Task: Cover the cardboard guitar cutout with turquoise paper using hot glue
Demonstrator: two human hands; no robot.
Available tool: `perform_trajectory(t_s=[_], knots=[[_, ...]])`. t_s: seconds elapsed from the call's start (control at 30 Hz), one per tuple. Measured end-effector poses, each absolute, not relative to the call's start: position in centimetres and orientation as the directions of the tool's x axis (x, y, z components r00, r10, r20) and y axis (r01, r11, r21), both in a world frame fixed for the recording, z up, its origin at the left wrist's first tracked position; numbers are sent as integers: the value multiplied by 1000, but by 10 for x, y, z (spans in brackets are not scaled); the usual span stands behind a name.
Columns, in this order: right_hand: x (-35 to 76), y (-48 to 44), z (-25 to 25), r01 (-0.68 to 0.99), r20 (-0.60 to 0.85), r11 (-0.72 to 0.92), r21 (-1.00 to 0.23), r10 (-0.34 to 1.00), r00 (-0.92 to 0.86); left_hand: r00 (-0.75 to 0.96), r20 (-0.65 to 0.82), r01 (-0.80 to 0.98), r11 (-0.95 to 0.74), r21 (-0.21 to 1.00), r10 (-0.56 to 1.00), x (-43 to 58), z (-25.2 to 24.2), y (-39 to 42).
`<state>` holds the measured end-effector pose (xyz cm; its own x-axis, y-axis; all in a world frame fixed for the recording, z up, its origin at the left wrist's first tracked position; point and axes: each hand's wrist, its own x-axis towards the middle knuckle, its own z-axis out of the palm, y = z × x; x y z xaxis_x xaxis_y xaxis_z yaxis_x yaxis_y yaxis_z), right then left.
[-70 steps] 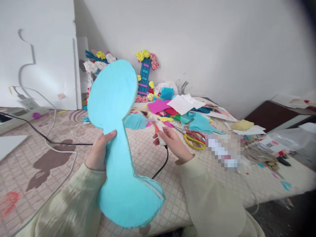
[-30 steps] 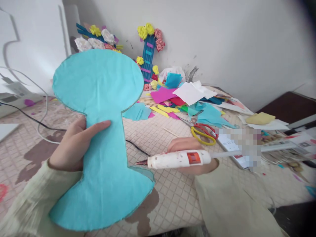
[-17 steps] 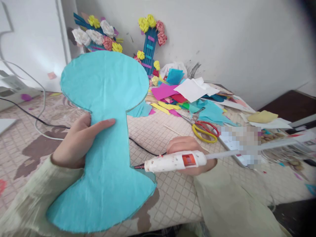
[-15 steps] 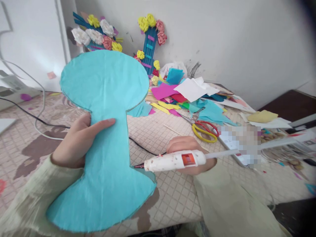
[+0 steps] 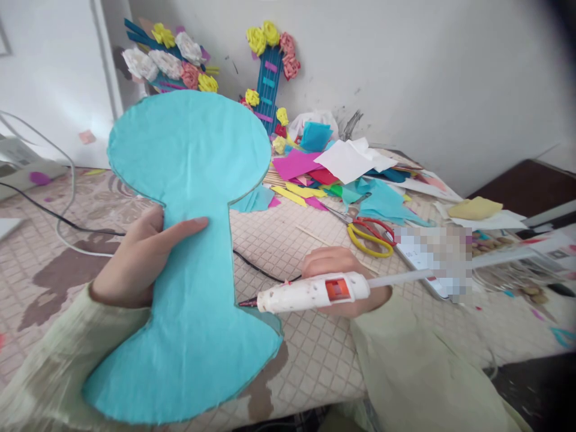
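Note:
My left hand grips a large light-blue paper-covered cutout by its narrow middle, thumb across the front and the other fingers hidden behind. The cutout has a wide oval top and a flared base. My right hand is wrapped round a white hot glue gun, with a clear glue stick poking out of its rear. The gun's dark nozzle sits at the inner corner where the cutout's right edge meets the base. A darker blue flap shows behind that edge.
Scissors with red and yellow handles lie right of centre, beside a phone. Coloured paper scraps are heaped at the back. Paper-flower decorations lean against the wall. A black cable crosses the table.
The whole view has shifted slightly, so the background sits a little further left. The glue gun's nozzle stays at the same corner of the cutout, and both hands keep their hold.

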<state>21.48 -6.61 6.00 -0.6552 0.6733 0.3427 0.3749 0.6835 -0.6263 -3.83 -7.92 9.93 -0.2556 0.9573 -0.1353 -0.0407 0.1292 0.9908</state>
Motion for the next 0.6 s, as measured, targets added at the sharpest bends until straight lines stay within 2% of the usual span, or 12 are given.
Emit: perform_trajectory(t_s=[0.1,0.3,0.6], knots=[[215,-65,62,258,269,752,-606,499,-824,-261,-139,-35,135,990,955,-38,99,-79],[215,-62,57,155,380,785,-599,450,-808,-280,-166,-14,169,986,945,-34,103,-79],[215,-64,63,182,345,773,-608,464,-816,-297,-167,-60,157,986,940,-47,98,-75]])
